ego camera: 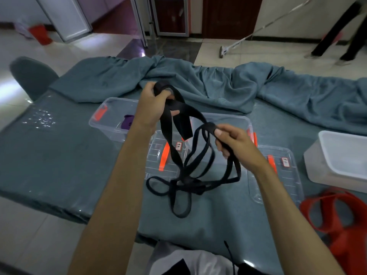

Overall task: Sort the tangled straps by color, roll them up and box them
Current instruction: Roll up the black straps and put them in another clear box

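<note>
A long black strap (179, 171) hangs in tangled loops between my hands, its lower loops lying on the teal table cover. My left hand (156, 104) holds a partly rolled end of the strap, raised above the clear boxes. My right hand (232, 141) pinches a folded loop of the same strap, lower and to the right. A purple rolled strap (128, 121) lies inside the clear box (111, 104) at the back left. Red straps (333, 215) lie piled at the table's right edge.
A second clear box (236, 120) sits behind the strap, and clear lids with orange clips (278, 175) lie flat beside it. A white tub (341, 159) stands at the right. Bunched teal cloth (218, 82) runs along the table's far side. A person mops the floor beyond.
</note>
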